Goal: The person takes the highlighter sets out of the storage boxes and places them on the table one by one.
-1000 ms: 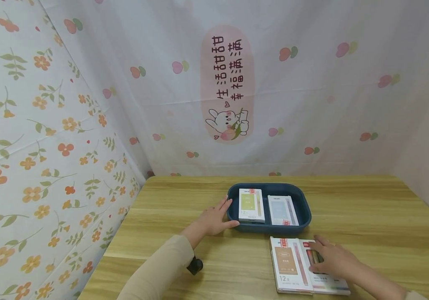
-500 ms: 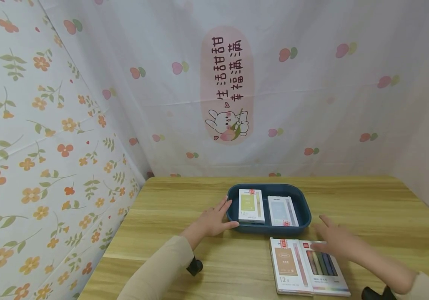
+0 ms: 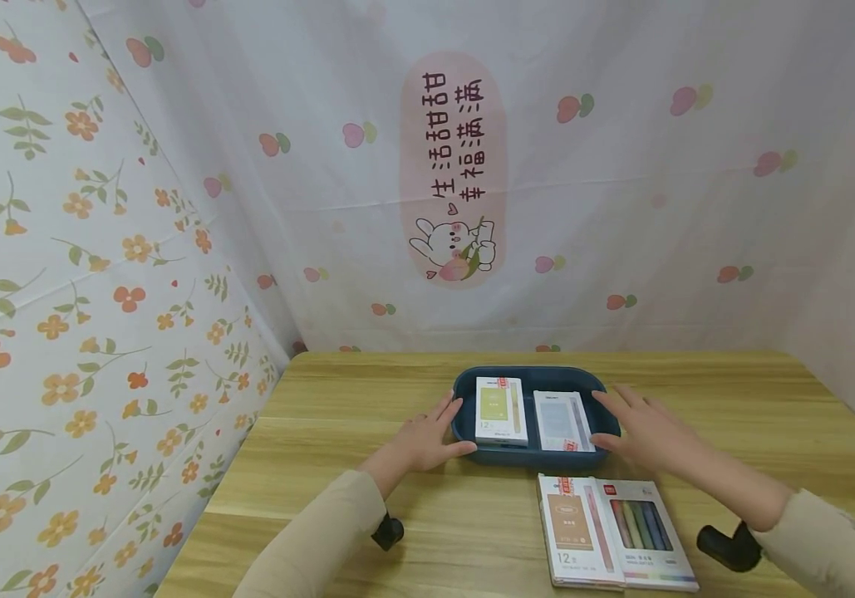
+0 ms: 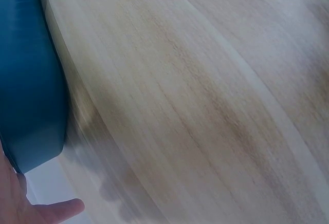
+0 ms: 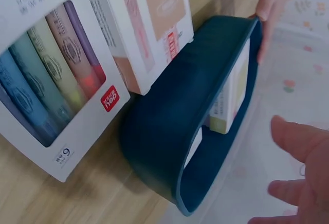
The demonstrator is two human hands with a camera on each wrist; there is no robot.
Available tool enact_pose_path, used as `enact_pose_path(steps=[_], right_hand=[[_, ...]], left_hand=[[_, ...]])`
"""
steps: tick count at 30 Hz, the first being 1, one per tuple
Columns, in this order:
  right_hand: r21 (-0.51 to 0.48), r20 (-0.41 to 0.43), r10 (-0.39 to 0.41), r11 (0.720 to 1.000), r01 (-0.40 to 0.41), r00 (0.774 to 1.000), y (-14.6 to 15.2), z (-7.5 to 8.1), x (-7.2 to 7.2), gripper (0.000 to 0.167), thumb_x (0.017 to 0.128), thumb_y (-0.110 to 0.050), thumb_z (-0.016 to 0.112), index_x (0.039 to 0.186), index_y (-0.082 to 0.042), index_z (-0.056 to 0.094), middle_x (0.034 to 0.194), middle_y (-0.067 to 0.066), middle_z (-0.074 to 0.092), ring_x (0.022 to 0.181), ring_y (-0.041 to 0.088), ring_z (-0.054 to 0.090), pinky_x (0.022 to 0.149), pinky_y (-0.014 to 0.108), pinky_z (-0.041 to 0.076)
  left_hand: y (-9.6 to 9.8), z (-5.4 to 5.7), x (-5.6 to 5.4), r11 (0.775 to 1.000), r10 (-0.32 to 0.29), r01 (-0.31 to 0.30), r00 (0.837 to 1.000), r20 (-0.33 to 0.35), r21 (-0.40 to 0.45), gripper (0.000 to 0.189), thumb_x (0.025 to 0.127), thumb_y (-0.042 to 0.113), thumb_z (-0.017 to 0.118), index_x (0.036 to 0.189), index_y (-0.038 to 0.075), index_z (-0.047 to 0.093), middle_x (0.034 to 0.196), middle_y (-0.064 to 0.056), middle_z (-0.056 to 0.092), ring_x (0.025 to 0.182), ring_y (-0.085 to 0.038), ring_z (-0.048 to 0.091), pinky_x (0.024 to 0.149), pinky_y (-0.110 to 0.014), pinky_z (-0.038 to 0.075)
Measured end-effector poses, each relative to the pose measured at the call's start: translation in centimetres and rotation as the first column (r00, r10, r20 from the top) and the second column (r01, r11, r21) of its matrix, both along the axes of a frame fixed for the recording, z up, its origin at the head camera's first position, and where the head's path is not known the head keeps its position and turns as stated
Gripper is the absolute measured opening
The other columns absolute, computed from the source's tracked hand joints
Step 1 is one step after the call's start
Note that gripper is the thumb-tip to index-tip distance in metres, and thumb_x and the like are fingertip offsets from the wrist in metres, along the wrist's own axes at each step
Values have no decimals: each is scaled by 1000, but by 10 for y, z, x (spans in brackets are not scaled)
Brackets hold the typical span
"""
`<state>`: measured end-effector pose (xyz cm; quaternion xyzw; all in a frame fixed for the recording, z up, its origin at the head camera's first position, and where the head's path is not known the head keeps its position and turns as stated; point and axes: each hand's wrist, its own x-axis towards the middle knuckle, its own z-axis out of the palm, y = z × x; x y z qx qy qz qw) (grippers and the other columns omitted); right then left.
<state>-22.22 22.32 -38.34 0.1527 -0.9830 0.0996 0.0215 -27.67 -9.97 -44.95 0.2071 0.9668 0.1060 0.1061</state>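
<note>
Left hand (image 3: 423,440) spread against tray's (image 3: 532,458) left end; right hand (image 3: 647,428) spread, empty, just off right end. Best: steady both ends evenly, 2 inner boxes (image 3: 501,407) undisturbed.

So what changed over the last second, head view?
The right hand came off the pen box and moved forward to the right end of the blue tray, fingers spread; whether it touches is unclear. Unchanged: left hand at the tray's left end, green-labelled box and blue-labelled box inside, pen box beside the brown-labelled box on the table.
</note>
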Motion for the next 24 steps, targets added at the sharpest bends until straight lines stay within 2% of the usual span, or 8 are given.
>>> enact_pose_path(steps=[8, 15, 19, 24], right_hand=[[7, 36, 4, 1000, -5, 999, -21, -6, -29, 72, 80, -45, 65, 134, -2, 43, 136, 34, 32, 114, 57, 38, 83, 66, 38], [72, 76, 12, 997, -18, 997, -36, -18, -52, 70, 81, -45, 64, 132, -1, 45, 134, 35, 35, 112, 56, 42, 85, 63, 39], [75, 127, 14, 997, -23, 992, -41, -23, -61, 72, 81, -45, 64, 132, 1, 44, 131, 35, 36, 111, 54, 44, 88, 63, 37], [69, 202, -10, 998, -4, 979, -46, -29, -68, 76, 80, -47, 65, 135, -1, 41, 134, 35, 34, 111, 57, 41, 88, 65, 35]], left_hand=[[0, 1, 0, 1000, -4, 4, 1000, 2, -1, 86, 82, 73, 34, 149, 24, 11, 155, 2, 3, 128, -38, 37, 99, -57, 31], [-1, 1, 0, 1000, 2, -2, 1000, 6, 0, 86, 82, 73, 34, 149, 24, 10, 155, 2, 3, 129, -37, 35, 100, -57, 31], [0, 0, 0, 1000, 4, -4, 1000, 10, 6, 86, 82, 72, 35, 149, 24, 10, 155, 2, 3, 130, -37, 35, 100, -57, 30], [0, -2, 0, 1000, -1, 1, 1000, -8, -16, 85, 83, 71, 36, 149, 24, 10, 155, 2, 4, 124, -41, 40, 98, -56, 33]])
